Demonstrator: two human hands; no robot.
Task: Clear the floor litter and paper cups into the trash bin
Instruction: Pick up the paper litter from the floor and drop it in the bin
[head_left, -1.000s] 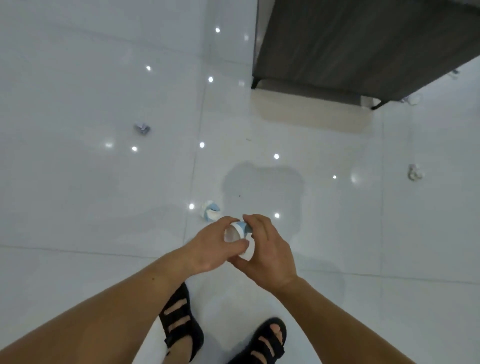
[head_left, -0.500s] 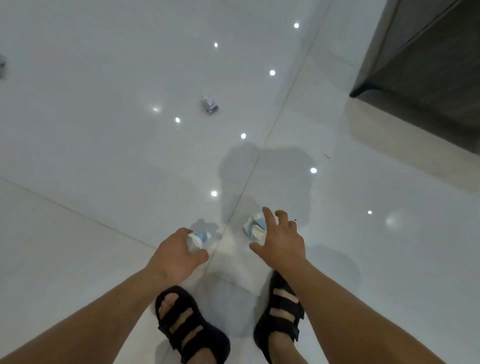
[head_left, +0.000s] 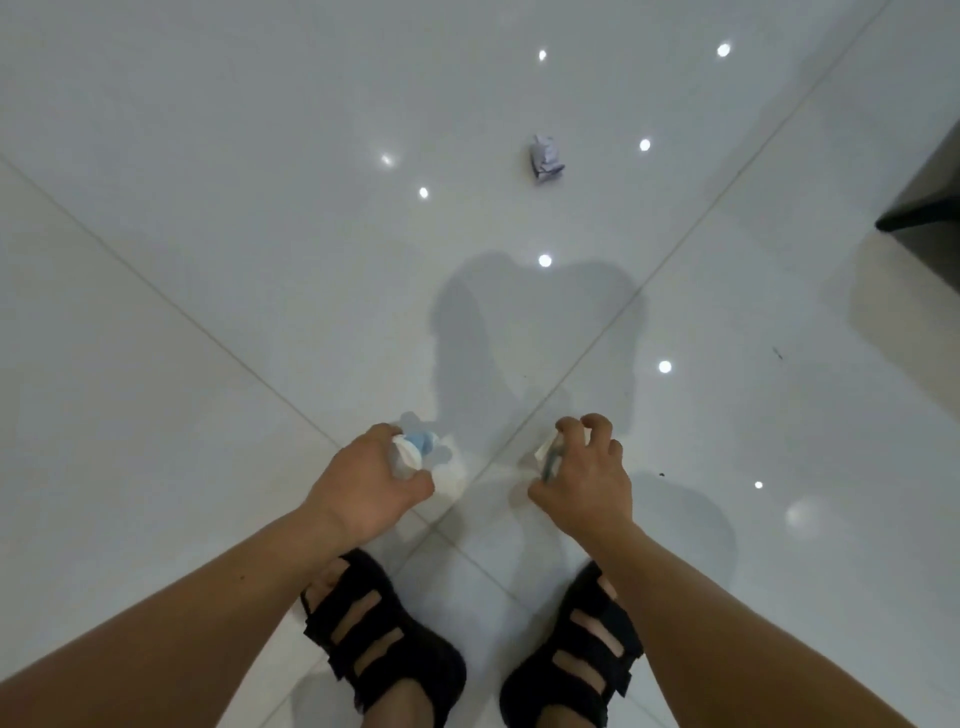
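Floor: glossy white tiles (head_left: 208, 291), smooth and mirror-like, crossed by thin grout lines that meet in an X between the hands; round lamp reflections dot the sheen.
Right hand (head_left: 587, 483): half a second ago its fingers lay stretched over the crushed cup (head_left: 549, 457); now they are curled round it.
Left hand (head_left: 363, 488): grip unchanged, thumb and curled fingers pinching the blue-printed cup (head_left: 415, 452).
View: dark cabinet (head_left: 924, 208) has slid to the right edge; paper ball (head_left: 545, 158) now sits nearer the centre.
Blue-printed cup: thin white paper, rim squashed to an oval.
Crushed cup: flattened and creased; whether it is clear of the floor cannot be told.
Paper ball: pale, crumpled, angular, lying well ahead of both hands.
Sandals (head_left: 384, 654): black, matte, broad straps.
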